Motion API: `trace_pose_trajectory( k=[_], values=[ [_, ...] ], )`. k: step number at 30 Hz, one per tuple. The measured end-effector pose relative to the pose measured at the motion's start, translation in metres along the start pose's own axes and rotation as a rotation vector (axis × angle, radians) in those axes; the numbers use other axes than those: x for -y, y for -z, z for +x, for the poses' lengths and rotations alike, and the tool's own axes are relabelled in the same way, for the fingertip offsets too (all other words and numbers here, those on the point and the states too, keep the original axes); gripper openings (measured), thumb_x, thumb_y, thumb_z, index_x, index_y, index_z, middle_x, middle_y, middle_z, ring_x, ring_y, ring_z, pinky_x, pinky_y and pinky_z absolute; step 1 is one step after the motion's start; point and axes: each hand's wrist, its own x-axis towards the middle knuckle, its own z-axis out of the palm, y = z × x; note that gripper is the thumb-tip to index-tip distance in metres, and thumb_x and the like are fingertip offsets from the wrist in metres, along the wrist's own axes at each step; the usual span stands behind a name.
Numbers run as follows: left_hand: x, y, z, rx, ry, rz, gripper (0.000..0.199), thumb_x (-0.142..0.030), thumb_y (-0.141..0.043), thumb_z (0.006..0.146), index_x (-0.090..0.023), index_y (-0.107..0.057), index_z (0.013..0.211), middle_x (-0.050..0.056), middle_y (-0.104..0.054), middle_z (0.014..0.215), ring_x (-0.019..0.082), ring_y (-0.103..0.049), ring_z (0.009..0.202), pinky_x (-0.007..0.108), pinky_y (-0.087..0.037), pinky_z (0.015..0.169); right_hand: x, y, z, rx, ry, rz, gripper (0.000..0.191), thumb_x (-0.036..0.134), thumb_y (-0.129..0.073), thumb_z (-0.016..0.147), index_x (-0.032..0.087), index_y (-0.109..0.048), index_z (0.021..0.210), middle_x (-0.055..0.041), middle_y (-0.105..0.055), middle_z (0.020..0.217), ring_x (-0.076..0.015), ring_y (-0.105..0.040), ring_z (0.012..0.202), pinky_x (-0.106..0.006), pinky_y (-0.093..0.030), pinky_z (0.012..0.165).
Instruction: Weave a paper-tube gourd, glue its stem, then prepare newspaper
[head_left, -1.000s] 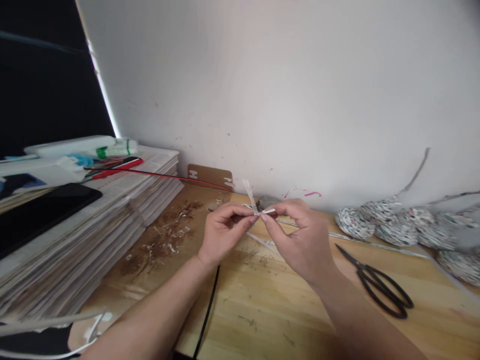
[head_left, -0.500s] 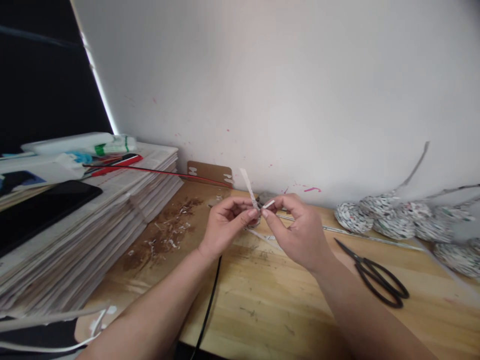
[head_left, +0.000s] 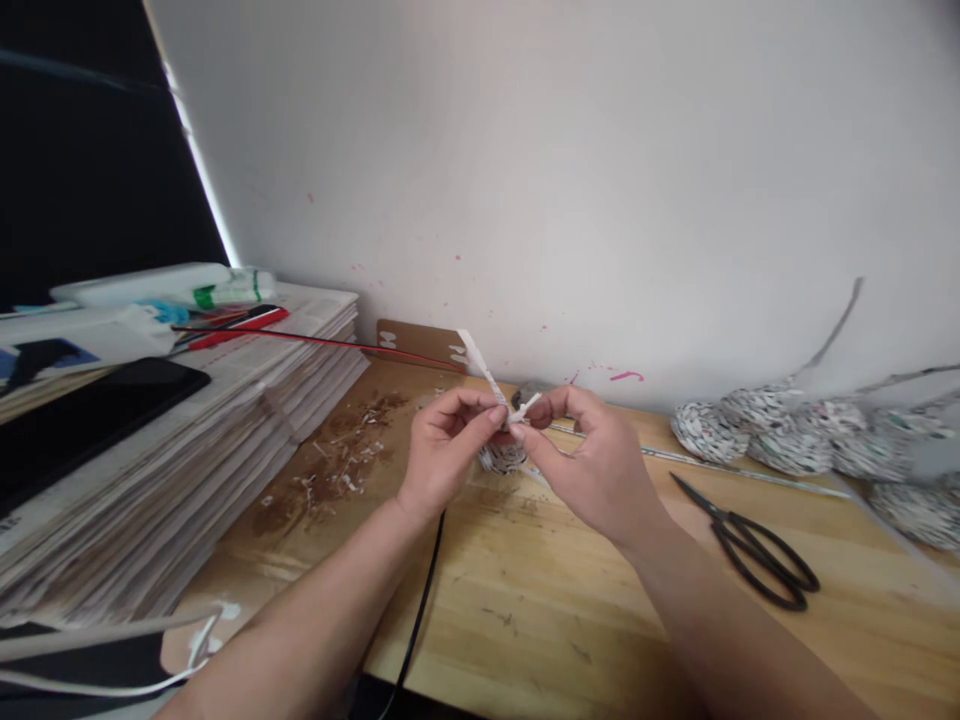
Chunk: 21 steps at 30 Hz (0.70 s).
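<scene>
A small woven newspaper piece [head_left: 502, 458] hangs beneath my fingertips, above the wooden table. My left hand [head_left: 454, 440] pinches a paper strip [head_left: 484, 365] whose pale end points up and to the left. Close beside it, my right hand [head_left: 581, 440] holds a second, short strip end [head_left: 527, 407] between thumb and forefinger. The two thumbs nearly meet over the top of the weave. My fingers hide most of where the strips join the woven piece.
Black-handled scissors [head_left: 754, 545] lie on the table to the right. Several woven paper balls [head_left: 787, 445] sit against the wall, near a long thin paper stick [head_left: 742, 470]. At left stands a newspaper stack [head_left: 300, 400] with a phone [head_left: 112, 420] on it. A black cable [head_left: 421, 610] crosses the front.
The upright strip leans further left, and both hands have shifted slightly left. More of the woven piece shows below the fingers. The short strip end now looks bent upward.
</scene>
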Motion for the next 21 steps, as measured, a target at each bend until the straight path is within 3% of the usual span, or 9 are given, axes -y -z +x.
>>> trace_pose_trajectory(
  k=[12,21],
  values=[
    [0.003,-0.002,-0.003,0.042,0.014,-0.062,0.010,-0.026,-0.080,0.081,-0.020,-0.074,0.087,0.001,-0.073,0.080,0.012,-0.070,0.072,0.024,-0.062,0.067,-0.005,-0.004,0.000,-0.059,0.151,0.008,0.007,0.020,-0.070,0.081,0.021,-0.066,0.075,-0.0011,-0.071,0.079,-0.0185,-0.065,0.080,-0.035,-0.047,0.077],
    [0.009,0.001,-0.003,0.130,0.074,-0.075,0.018,-0.027,-0.077,0.084,-0.021,-0.074,0.100,0.004,-0.074,0.094,0.013,-0.070,0.084,0.025,-0.063,0.077,-0.014,-0.010,0.004,-0.013,-0.083,0.304,0.013,0.029,-0.072,0.079,0.020,-0.067,0.071,-0.0005,-0.069,0.072,-0.0153,-0.058,0.068,-0.032,-0.044,0.068]
  ],
)
